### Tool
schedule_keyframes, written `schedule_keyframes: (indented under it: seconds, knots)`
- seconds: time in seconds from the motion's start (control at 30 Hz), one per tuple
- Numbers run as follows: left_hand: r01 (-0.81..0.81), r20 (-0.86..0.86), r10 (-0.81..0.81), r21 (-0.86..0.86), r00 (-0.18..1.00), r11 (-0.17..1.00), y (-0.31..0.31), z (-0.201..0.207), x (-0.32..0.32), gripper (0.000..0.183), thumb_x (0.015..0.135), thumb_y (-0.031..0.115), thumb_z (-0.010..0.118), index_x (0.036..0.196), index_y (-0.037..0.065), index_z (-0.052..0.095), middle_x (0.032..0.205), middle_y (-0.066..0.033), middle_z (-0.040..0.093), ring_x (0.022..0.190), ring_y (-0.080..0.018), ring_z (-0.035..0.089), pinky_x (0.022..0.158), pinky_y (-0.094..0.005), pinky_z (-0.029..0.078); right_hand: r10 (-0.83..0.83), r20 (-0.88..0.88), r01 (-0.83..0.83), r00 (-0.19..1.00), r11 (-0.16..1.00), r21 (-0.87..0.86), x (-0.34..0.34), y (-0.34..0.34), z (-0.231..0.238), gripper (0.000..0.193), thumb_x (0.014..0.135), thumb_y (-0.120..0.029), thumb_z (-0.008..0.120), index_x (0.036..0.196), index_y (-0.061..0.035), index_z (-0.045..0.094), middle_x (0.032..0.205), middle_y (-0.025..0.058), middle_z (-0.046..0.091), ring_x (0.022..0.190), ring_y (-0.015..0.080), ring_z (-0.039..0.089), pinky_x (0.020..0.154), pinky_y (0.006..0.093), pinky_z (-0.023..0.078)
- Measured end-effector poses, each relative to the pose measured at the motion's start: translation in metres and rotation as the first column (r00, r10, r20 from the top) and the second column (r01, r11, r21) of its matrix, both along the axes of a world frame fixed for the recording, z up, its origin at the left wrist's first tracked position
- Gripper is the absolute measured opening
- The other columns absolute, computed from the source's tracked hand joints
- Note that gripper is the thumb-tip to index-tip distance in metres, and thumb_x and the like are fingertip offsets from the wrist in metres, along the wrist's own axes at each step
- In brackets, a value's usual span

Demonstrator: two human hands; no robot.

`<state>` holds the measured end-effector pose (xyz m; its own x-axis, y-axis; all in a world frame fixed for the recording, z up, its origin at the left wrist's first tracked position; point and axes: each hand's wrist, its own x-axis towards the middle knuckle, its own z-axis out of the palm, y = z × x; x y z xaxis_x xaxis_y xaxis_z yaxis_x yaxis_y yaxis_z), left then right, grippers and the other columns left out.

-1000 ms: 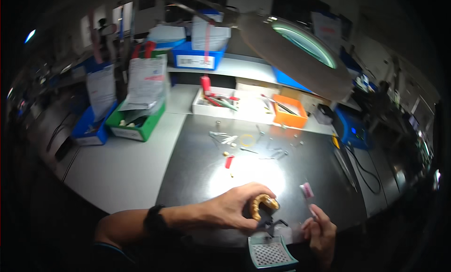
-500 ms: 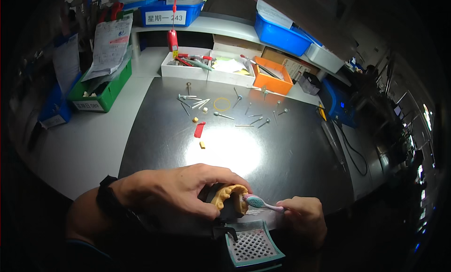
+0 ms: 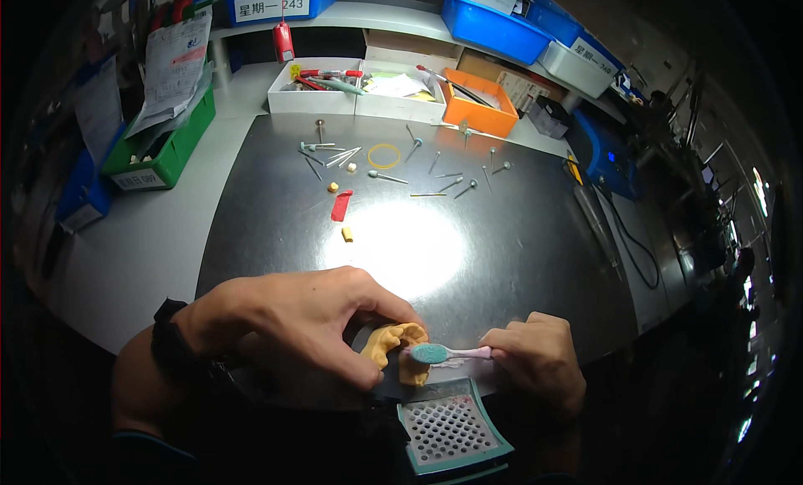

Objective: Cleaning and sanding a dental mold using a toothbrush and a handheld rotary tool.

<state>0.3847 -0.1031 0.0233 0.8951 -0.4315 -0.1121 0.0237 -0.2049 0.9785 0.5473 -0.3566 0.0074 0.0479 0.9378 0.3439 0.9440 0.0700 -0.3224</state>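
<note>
A yellow, arch-shaped dental cast [image 3: 383, 344] is gripped by its outer side between the thumb and fingers of my left hand [image 3: 301, 313]. My right hand [image 3: 542, 359] is closed round the pink handle of a toothbrush [image 3: 431, 354]. The brush's teal back faces up, and its head lies against the right arm of the cast, so the bristles are mostly hidden. Just below the cast is a teal-framed perforated plate [image 3: 452, 426] at the near edge of the bench. Pale residue [image 3: 447, 364] lies on the dark bench under the brush handle.
Several rotary burs [image 3: 389, 177], a yellow rubber band [image 3: 385, 156], a red strip [image 3: 341, 205] and small tooth-like pieces [image 3: 348, 234] lie on the bench mat. A corded handpiece [image 3: 595, 225] rests at right. White trays [image 3: 314, 100], an orange box [image 3: 481, 112] and a green bin [image 3: 171, 154] stand behind.
My view has shifted slightly, so the bench items sit higher and further left. The toothbrush head has moved inward over the cast and turned its back upward. Both hands keep their holds.
</note>
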Motion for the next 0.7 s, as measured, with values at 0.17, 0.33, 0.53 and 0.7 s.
schedule_keyframes:
  seconds: [0.17,0.33,0.53,0.7]
  knots:
    - [0.005,-0.014,-0.003,0.089,1.000,0.996,-0.008,0.008,0.002,0.056,0.070,0.016,0.070,0.121,-0.004,0.060,0.109,-0.0126,0.067,0.100,-0.0190,0.062,0.091,-0.0303,0.049,-0.018,0.056,0.018,0.998,1.000,0.004,0.004,-0.009,0.002,0.018,0.088,-0.027,0.065,0.077,-0.0124,0.066,0.052,-0.0003,0.048,0.043,0.0152,0.046,0.047,0.0290,0.033]
    - [-0.055,0.033,0.054,0.048,0.998,0.997,-0.010,0.001,-0.001,0.057,0.070,0.021,0.071,0.121,-0.003,0.061,0.105,-0.0146,0.067,0.097,-0.0221,0.064,0.087,-0.0320,0.051,0.045,-0.011,-0.045,0.999,0.998,0.048,0.010,0.006,-0.010,0.023,0.089,-0.030,0.064,0.075,-0.0126,0.066,0.052,-0.0014,0.050,0.042,0.0132,0.046,0.047,0.0286,0.033]
    - [-0.023,0.112,0.016,0.061,0.994,0.998,-0.018,0.004,0.004,0.055,0.071,0.020,0.071,0.121,-0.002,0.061,0.103,-0.0139,0.068,0.093,-0.0220,0.065,0.083,-0.0317,0.051,-0.008,0.034,0.005,0.999,0.996,0.086,0.015,-0.010,0.000,0.025,0.089,-0.033,0.065,0.074,-0.0123,0.067,0.053,-0.0028,0.055,0.043,0.0117,0.049,0.047,0.0277,0.034]
    - [-0.073,0.152,0.058,0.091,0.987,0.993,-0.018,0.007,-0.002,0.055,0.073,0.022,0.072,0.123,0.000,0.061,0.100,-0.0129,0.068,0.090,-0.0207,0.065,0.078,-0.0313,0.051,0.122,-0.077,-0.108,0.990,0.981,0.160,0.005,0.007,-0.011,0.030,0.088,-0.034,0.066,0.069,-0.0117,0.067,0.052,-0.0026,0.057,0.041,0.0121,0.048,0.047,0.0281,0.035]
